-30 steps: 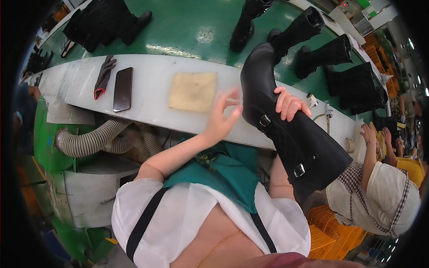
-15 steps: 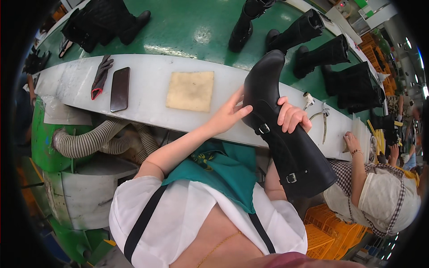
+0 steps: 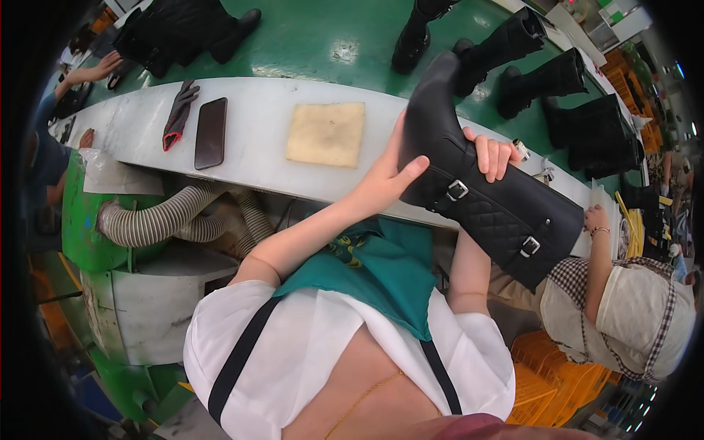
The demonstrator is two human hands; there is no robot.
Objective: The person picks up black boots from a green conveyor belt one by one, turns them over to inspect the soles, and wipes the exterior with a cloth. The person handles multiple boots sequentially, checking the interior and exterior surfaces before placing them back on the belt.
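A tall black boot [image 3: 477,176] with two silver buckles and a quilted shaft is lifted over the white bench edge [image 3: 249,125], toe pointing up and away. My left hand [image 3: 385,176] presses against the foot's left side with the thumb under the ankle. My right hand [image 3: 493,152] wraps over the ankle from the right, fingers curled on top.
A tan square pad [image 3: 326,133], a dark phone [image 3: 211,133] and a grey-red glove [image 3: 178,114] lie on the bench. More black boots [image 3: 543,73] stand on the green belt [image 3: 308,37] beyond. A co-worker in a checked apron [image 3: 631,315] sits at my right; ribbed hoses [image 3: 158,220] hang below left.
The boot has swung more upright and nearer the bench. My left hand went from hovering beside the boot to gripping its foot.
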